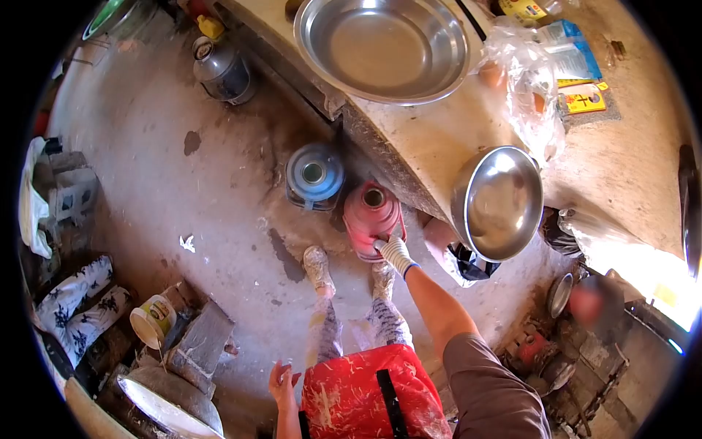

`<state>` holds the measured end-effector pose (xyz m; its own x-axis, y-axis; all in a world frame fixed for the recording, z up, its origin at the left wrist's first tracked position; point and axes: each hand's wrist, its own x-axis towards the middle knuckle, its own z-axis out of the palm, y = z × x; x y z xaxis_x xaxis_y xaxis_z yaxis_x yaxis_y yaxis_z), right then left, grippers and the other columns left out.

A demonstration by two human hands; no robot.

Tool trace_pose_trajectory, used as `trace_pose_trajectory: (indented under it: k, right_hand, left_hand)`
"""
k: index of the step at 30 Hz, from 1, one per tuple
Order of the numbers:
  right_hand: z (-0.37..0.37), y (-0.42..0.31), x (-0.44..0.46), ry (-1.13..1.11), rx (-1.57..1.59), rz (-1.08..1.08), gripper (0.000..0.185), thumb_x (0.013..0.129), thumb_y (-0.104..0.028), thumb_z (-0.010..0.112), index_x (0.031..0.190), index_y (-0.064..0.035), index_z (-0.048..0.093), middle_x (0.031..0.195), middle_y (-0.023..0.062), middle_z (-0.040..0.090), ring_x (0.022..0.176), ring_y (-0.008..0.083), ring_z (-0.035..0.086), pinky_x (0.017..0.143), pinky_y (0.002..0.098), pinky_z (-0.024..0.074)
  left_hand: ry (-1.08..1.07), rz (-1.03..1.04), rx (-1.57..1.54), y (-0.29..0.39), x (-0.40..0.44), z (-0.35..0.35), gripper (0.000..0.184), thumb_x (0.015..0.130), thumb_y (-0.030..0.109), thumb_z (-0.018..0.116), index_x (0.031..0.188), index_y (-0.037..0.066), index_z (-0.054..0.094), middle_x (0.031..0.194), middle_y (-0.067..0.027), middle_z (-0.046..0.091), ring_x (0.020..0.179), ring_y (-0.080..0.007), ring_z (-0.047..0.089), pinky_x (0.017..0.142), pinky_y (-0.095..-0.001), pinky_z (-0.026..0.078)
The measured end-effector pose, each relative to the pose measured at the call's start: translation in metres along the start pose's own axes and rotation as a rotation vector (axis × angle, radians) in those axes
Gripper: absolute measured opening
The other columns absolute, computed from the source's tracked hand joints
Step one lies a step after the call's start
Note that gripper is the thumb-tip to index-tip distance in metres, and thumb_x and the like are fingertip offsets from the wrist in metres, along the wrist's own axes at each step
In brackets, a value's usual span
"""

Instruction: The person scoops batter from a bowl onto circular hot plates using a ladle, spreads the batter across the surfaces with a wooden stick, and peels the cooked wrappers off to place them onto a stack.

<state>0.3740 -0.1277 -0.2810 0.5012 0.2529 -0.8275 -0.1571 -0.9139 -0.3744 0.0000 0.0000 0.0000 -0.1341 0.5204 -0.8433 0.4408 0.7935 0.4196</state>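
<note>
My right hand (395,254), in a striped work glove, is closed at the near side of a red plastic jug (363,217), apparently on its handle. The jug stands on the floor by my feet, its round mouth uncapped and facing up. Just left of it stands a blue plastic jug (316,192), also with an open mouth. My left hand (282,380) is bare and hangs beside the red apron (351,388) on my lap, fingers apart, holding nothing.
A worktop (431,139) above the jugs bears a wide steel basin (446,66), a steel bowl (504,201) at its edge, and a clear plastic bag (531,88). A gas cylinder (227,77) stands farther off. A white bucket (150,325) sits among clutter at left.
</note>
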Motion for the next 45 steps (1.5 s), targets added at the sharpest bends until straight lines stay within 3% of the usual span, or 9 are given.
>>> trace_pose_trajectory:
  k: [11, 13, 17, 19, 23, 32, 36, 42, 45]
  right_hand:
    - [-0.081, -0.015, -0.177, -0.183, -0.365, -0.130, 0.032, 0.076, -0.038, 0.053, 0.097, -0.0165, 0.062, 0.082, 0.0153, 0.063, 0.077, 0.0307, 0.061, 0.066, 0.0379, 0.0476]
    - [-0.131, -0.052, -0.246, -0.180, -0.412, -0.090, 0.033, 0.075, -0.038, 0.057, 0.093, -0.0102, 0.063, 0.083, 0.0149, 0.063, 0.075, 0.0303, 0.061, 0.064, 0.0360, 0.0475]
    - [-0.186, -0.054, -0.340, -0.098, -0.045, -0.081, 0.028, 0.073, -0.023, 0.066, 0.092, -0.0026, 0.061, 0.085, 0.0049, 0.066, 0.078, 0.0162, 0.061, 0.069, 0.0264, 0.0477]
    - [-0.217, -0.075, -0.377, -0.032, -0.202, -0.099, 0.029, 0.072, -0.030, 0.066, 0.092, -0.0101, 0.064, 0.074, 0.0060, 0.065, 0.068, 0.0195, 0.062, 0.064, 0.0299, 0.0487]
    - [-0.267, -0.119, -0.425, 0.145, -0.132, -0.104, 0.025, 0.073, -0.031, 0.067, 0.085, -0.0088, 0.067, 0.076, 0.0089, 0.065, 0.069, 0.0198, 0.063, 0.064, 0.0285, 0.0491]
    - [-0.332, -0.199, -0.425, 0.127, -0.359, 0.104, 0.034, 0.079, -0.042, 0.056, 0.097, -0.0137, 0.065, 0.080, 0.0129, 0.064, 0.075, 0.0286, 0.061, 0.070, 0.0360, 0.0467]
    - [-0.348, -0.176, -0.410, 0.068, -0.338, 0.060, 0.029, 0.080, -0.035, 0.058, 0.096, -0.0122, 0.064, 0.078, 0.0123, 0.064, 0.071, 0.0249, 0.060, 0.069, 0.0342, 0.0457]
    - [-0.356, -0.188, -0.408, 0.040, -0.172, 0.155, 0.018, 0.082, -0.027, 0.059, 0.093, -0.0134, 0.064, 0.059, -0.0027, 0.051, 0.051, 0.0068, 0.043, 0.047, 0.0235, 0.0377]
    - [-0.356, -0.181, -0.406, 0.043, -0.144, 0.143, 0.019, 0.082, -0.028, 0.059, 0.094, -0.0131, 0.064, 0.060, -0.0020, 0.052, 0.051, 0.0079, 0.044, 0.048, 0.0244, 0.0384]
  left_hand:
    - [-0.007, -0.147, 0.104, 0.004, -0.011, -0.039, 0.041, 0.079, 0.008, 0.056, 0.119, 0.004, 0.044, 0.095, -0.0057, 0.056, 0.067, -0.0181, 0.062, 0.054, -0.0239, 0.046]
    - [-0.032, -0.131, 0.120, 0.022, -0.009, -0.033, 0.038, 0.078, 0.008, 0.056, 0.114, 0.004, 0.046, 0.089, -0.0046, 0.057, 0.062, -0.0176, 0.062, 0.049, -0.0225, 0.045]
    - [-0.113, -0.051, 0.095, 0.040, 0.010, -0.038, 0.031, 0.077, 0.009, 0.057, 0.106, 0.004, 0.048, 0.079, -0.0025, 0.057, 0.055, -0.0175, 0.061, 0.043, -0.0210, 0.043]
    - [-0.139, -0.028, 0.073, 0.056, 0.013, -0.034, 0.035, 0.077, 0.010, 0.057, 0.110, 0.004, 0.047, 0.080, -0.0029, 0.057, 0.055, -0.0171, 0.061, 0.043, -0.0216, 0.043]
    - [-0.189, -0.028, 0.080, 0.074, 0.018, -0.029, 0.039, 0.079, 0.011, 0.056, 0.116, 0.003, 0.046, 0.079, -0.0034, 0.056, 0.053, -0.0167, 0.060, 0.042, -0.0225, 0.042]
    - [-0.167, -0.114, 0.111, 0.042, 0.034, -0.081, 0.038, 0.079, 0.011, 0.053, 0.117, 0.006, 0.047, 0.090, -0.0078, 0.058, 0.059, -0.0219, 0.063, 0.043, -0.0263, 0.045]
    - [-0.053, -0.232, 0.124, 0.024, 0.031, -0.113, 0.042, 0.075, 0.007, 0.054, 0.117, 0.008, 0.047, 0.097, -0.0114, 0.056, 0.062, -0.0296, 0.062, 0.048, -0.0297, 0.047]
    - [-0.011, -0.299, 0.126, 0.009, 0.027, -0.132, 0.045, 0.076, 0.008, 0.054, 0.120, 0.005, 0.045, 0.104, -0.0113, 0.055, 0.061, -0.0276, 0.064, 0.046, -0.0302, 0.047]
    - [-0.049, -0.268, 0.160, 0.007, 0.024, -0.127, 0.045, 0.075, 0.008, 0.054, 0.119, 0.004, 0.046, 0.100, -0.0111, 0.055, 0.061, -0.0273, 0.064, 0.045, -0.0300, 0.046]
